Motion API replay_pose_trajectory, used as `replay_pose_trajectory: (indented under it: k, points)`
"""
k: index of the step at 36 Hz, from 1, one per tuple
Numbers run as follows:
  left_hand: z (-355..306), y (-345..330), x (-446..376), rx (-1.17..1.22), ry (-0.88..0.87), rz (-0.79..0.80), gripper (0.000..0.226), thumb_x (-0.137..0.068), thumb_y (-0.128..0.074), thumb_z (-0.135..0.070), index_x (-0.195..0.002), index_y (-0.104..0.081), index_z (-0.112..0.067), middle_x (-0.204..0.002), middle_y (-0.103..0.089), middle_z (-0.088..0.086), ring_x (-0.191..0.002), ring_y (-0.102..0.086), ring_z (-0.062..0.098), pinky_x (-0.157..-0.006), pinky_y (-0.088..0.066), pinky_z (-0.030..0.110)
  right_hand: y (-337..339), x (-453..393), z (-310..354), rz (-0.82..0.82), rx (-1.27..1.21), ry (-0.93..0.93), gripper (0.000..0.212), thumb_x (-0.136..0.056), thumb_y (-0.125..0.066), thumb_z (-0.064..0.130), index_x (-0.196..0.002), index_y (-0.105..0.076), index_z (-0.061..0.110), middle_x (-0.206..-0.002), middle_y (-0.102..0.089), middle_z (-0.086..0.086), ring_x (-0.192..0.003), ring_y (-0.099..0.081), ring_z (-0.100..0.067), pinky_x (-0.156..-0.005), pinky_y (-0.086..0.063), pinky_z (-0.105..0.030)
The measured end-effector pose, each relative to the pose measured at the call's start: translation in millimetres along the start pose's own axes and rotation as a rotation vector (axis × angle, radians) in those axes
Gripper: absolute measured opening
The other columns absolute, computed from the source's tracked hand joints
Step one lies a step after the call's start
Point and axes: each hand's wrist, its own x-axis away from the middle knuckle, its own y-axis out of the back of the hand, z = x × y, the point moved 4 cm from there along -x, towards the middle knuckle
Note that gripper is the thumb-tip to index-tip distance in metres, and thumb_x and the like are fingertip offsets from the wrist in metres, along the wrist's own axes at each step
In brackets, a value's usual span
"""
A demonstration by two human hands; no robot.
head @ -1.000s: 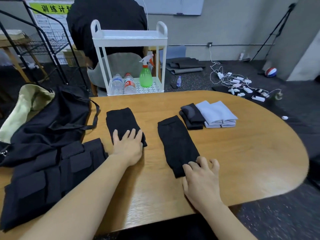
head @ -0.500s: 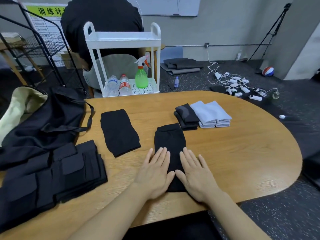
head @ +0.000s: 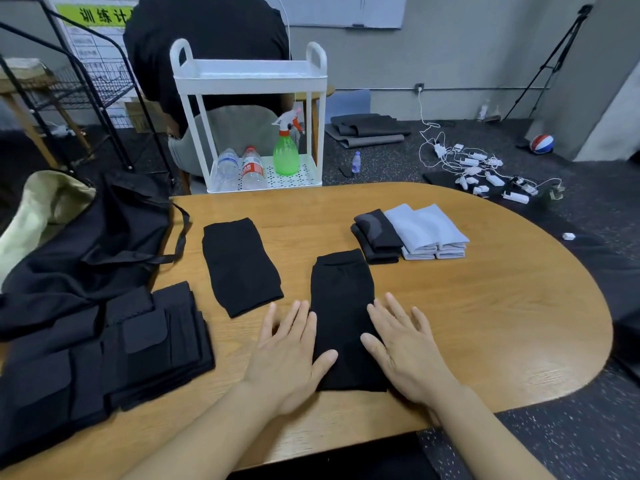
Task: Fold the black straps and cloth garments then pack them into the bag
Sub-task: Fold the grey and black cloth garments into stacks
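Observation:
A long black cloth point(head: 341, 306) lies flat on the wooden table point(head: 485, 306) in front of me. My left hand point(head: 289, 355) lies flat at its left edge, thumb on the cloth. My right hand point(head: 403, 348) lies flat at its right edge, fingers straight. A second black cloth point(head: 239, 265) lies to the left. Folded black straps point(head: 104, 348) are stacked at the table's left front. The black bag point(head: 86, 244) with a pale lining sits open at the far left. Folded dark point(head: 377, 237) and grey cloths point(head: 426, 230) are piled behind.
A white trolley point(head: 249, 74) with bottles and a green spray bottle point(head: 285, 150) stands beyond the table. A person in black sits behind it. A black wire rack point(head: 69, 84) stands at the back left. Chargers and cables point(head: 481, 168) litter the floor at right.
My left hand left the left cloth and joined the right hand on the long cloth. Both hands then slid apart from its middle to its side edges.

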Motion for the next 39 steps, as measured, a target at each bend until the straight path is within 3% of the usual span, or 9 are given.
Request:
replay_pose_trajectory:
  k: [4,9,13,16,18,26,33,37,39]
  points:
    - [9.0,18.0,-24.5,0.057,-0.048,-0.095,0.080,-0.092,0.007,-0.058,-0.157,-0.005,-0.014,-0.164,0.007,0.006,-0.150,0.011,0.015,-0.117,0.019,0.035,19.1,-22.9,3.3,-0.091,0.010,-0.004,0.093,-0.079,0.016,0.065,-0.156,-0.007,0.019,-0.163,-0.006,0.006,-0.148,0.015,-0.008,-0.118,0.010,-0.035]
    - [13.0,32.1,-71.4,0.011,-0.092,-0.133,0.078,-0.093,0.009,-0.054,-0.156,0.001,-0.010,-0.164,0.009,0.007,-0.151,0.009,0.017,-0.118,0.011,0.032,25.6,-60.6,14.1,-0.082,0.037,0.020,0.091,-0.076,0.017,0.055,-0.156,-0.002,0.014,-0.164,0.003,0.000,-0.149,0.011,-0.012,-0.119,0.008,-0.034]
    - [11.6,31.8,-98.7,-0.048,-0.137,-0.031,0.071,-0.104,-0.016,-0.049,-0.154,0.011,-0.007,-0.162,0.018,0.009,-0.148,0.020,0.018,-0.120,0.014,0.038,18.8,-90.9,17.9,-0.126,0.099,0.065,0.073,-0.094,-0.003,0.044,-0.152,-0.027,0.006,-0.160,-0.021,-0.010,-0.148,-0.015,-0.020,-0.118,-0.009,-0.036]
    - [15.7,15.6,-104.7,-0.094,-0.175,0.053,0.080,-0.096,-0.002,-0.060,-0.154,0.013,-0.007,-0.162,0.019,0.009,-0.146,0.025,0.017,-0.118,0.019,0.042,2.5,-101.7,11.4,-0.065,0.113,0.124,0.099,-0.080,0.032,0.061,-0.155,-0.005,0.010,-0.162,0.005,-0.004,-0.144,0.015,-0.012,-0.116,0.009,-0.031]
    - [19.8,8.5,-104.7,-0.111,-0.182,0.048,0.092,-0.084,0.012,-0.068,-0.153,0.012,-0.007,-0.162,0.018,0.009,-0.146,0.025,0.018,-0.118,0.020,0.043,-5.0,-103.1,1.9,-0.013,0.070,0.079,0.108,-0.066,0.040,0.065,-0.155,0.006,0.014,-0.161,0.017,0.000,-0.144,0.023,-0.010,-0.116,0.014,-0.029]
    - [24.2,5.7,-101.1,-0.131,-0.159,0.060,0.095,-0.084,0.008,-0.073,-0.151,0.016,-0.005,-0.160,0.022,0.013,-0.146,0.026,0.023,-0.119,0.017,0.044,-9.4,-103.0,-5.0,-0.005,0.014,-0.018,0.107,-0.061,0.042,0.070,-0.151,0.016,0.018,-0.154,0.028,0.006,-0.144,0.024,-0.008,-0.119,0.012,-0.030]
    - [29.6,4.9,-92.5,-0.179,-0.084,0.072,0.102,-0.080,0.013,-0.076,-0.151,0.015,-0.003,-0.161,0.018,0.015,-0.147,0.023,0.023,-0.117,0.020,0.047,-10.5,-95.0,-6.5,-0.001,0.003,0.013,0.102,-0.069,0.035,0.071,-0.153,0.012,0.018,-0.158,0.023,0.006,-0.144,0.023,-0.005,-0.118,0.013,-0.026]
    - [33.8,8.9,-82.5,-0.132,-0.032,0.018,0.101,-0.078,0.024,-0.072,-0.153,0.010,-0.005,-0.162,0.014,0.011,-0.148,0.020,0.020,-0.115,0.022,0.047,-2.1,-81.9,-8.3,-0.071,-0.076,0.031,0.097,-0.077,0.026,0.070,-0.155,0.001,0.018,-0.159,0.014,0.008,-0.145,0.019,-0.001,-0.115,0.014,-0.020]
    - [37.4,13.1,-74.6,-0.054,-0.060,-0.123,0.096,-0.085,0.020,-0.067,-0.155,-0.005,-0.008,-0.163,0.001,0.010,-0.151,0.007,0.020,-0.117,0.015,0.047,2.7,-71.3,-10.6,-0.124,-0.125,0.031,0.093,-0.084,0.018,0.069,-0.155,-0.012,0.017,-0.161,0.001,0.007,-0.146,0.011,0.000,-0.116,0.011,-0.018]
